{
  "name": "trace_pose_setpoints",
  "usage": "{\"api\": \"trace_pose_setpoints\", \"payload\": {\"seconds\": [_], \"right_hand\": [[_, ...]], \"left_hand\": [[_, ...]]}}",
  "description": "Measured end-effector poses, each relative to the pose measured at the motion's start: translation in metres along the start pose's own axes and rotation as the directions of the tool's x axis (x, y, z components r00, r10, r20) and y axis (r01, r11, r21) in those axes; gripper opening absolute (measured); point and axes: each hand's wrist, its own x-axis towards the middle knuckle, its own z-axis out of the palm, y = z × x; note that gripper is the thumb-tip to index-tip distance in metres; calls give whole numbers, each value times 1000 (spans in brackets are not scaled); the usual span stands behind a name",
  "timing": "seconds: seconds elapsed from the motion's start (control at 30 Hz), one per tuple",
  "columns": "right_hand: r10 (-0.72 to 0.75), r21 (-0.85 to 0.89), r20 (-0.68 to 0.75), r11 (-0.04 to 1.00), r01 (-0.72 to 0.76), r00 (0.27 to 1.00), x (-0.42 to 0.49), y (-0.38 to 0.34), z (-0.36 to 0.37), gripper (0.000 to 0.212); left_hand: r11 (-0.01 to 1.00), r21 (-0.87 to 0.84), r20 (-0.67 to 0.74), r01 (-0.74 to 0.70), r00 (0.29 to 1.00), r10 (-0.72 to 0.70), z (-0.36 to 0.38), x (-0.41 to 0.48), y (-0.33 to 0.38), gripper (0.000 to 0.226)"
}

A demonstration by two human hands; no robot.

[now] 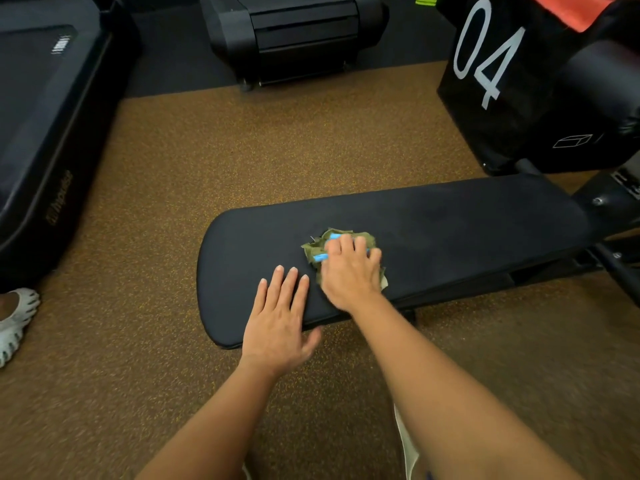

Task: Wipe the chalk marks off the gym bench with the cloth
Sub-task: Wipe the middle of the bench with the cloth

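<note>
The black padded gym bench (pixel 450 223) runs from the middle of the view toward the right. A crumpled olive-green cloth (pixel 313 249) with blue patches lies on its middle. My right hand (pixel 349 271) presses down on the cloth, fingers bent over it. My left hand (pixel 278 313) rests flat on the bench's near edge, just left of the cloth, fingers straight and spread. No chalk marks stand out on the pad; a faint dull patch shows to the right of the cloth.
A black plyo box marked "04" (pixel 491 81) stands behind the bench's right end. Black treadmill bases sit at the left (pixel 41 133) and top middle (pixel 294 32). A foot in a white shoe (pixel 15 320) stands at the left edge. The floor is brown speckled rubber.
</note>
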Motion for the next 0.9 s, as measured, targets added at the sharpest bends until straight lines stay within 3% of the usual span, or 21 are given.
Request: {"api": "trace_pose_setpoints", "payload": {"seconds": [0.07,0.17,0.23,0.27,0.33,0.4,0.43,0.47,0.53,0.6,0.67,0.73,0.83,0.9], "right_hand": [[56,-54,50,997,-54,997,17,29,-2,26],[341,-74,43,938,-337,939,38,57,-7,31],[374,-54,41,927,-372,927,36,35,-10,32],[300,-31,48,954,-298,953,31,17,-11,30],[18,30,71,999,-20,997,14,-20,-6,23],[-191,94,90,979,182,978,11,-25,-2,21],[-227,91,84,971,219,970,19,-13,-3,23],[-197,46,79,980,194,977,26,5,-2,25],[31,-35,70,999,-29,997,40,46,-3,28],[288,-35,60,957,-287,956,43,76,-7,33],[372,-18,17,928,-372,928,40,68,-9,36],[306,35,18,951,-307,952,35,38,-7,31],[-5,94,-8,996,6,1000,17,8,3,23],[-106,77,-24,991,108,994,20,24,4,26]], "left_hand": [[1000,-3,-3,2,1000,-2,0,-1,-1,85],[1000,-20,23,6,1000,-6,-2,1,-3,86],[1000,-18,40,17,999,-17,-2,1,-3,87],[1000,-13,47,21,999,-20,-2,2,-3,87],[1000,-18,55,24,998,-23,-1,2,-2,88],[999,-32,32,18,999,-17,1,2,-2,88],[999,-33,24,15,1000,-14,1,2,-2,87],[999,-32,18,14,1000,-14,1,1,-2,87],[999,-29,10,19,1000,-18,0,0,-3,86],[999,-35,24,29,999,-28,-1,0,-2,86],[998,-41,33,42,999,-41,-2,0,0,87],[998,-41,39,45,998,-44,-2,1,2,88],[999,-30,31,38,999,-37,-1,1,1,88],[999,-24,25,38,999,-37,-2,0,1,88]]}}
